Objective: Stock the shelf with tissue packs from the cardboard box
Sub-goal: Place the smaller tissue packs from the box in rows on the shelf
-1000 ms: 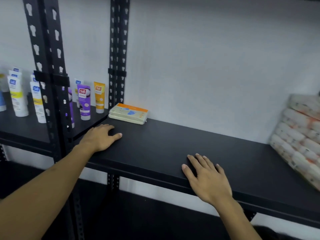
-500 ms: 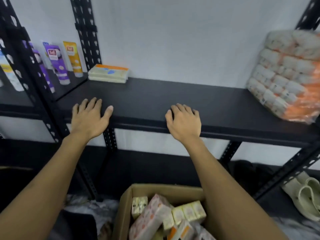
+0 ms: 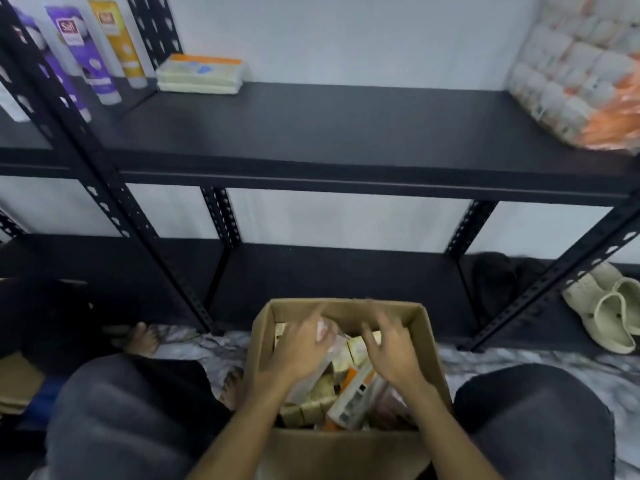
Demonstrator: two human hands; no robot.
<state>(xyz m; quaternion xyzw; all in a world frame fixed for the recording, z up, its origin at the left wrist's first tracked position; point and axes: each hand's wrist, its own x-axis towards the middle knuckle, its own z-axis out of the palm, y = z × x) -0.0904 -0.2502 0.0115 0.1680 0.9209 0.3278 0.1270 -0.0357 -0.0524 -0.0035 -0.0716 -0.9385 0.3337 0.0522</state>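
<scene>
An open cardboard box (image 3: 430, 336) stands on the floor between my knees, filled with several tissue packs (image 3: 353, 400) in cream, orange and pink wrappers. Both hands reach down into it and are blurred by motion. My left hand (image 3: 298, 351) lies with loosely spread fingers over a pinkish pack (image 3: 326, 331). My right hand (image 3: 390, 355) hovers over the cream packs, fingers spread and holding nothing. On the black shelf (image 3: 346, 133) above, one flat tissue pack (image 3: 200, 74) lies at the back left.
A large wrapped bundle of tissue packs (image 3: 581, 74) fills the shelf's right end. Upright tubes (image 3: 93, 53) stand on the neighbouring shelf at the left. Black perforated uprights (image 3: 114, 202) frame the bays. Pale sandals (image 3: 609, 317) lie on the floor at right, a bare foot (image 3: 143, 339) at left.
Both hands left the shelf's front edge and dropped into the cardboard box. My view tilted down, so the box now sits in the lower middle.
</scene>
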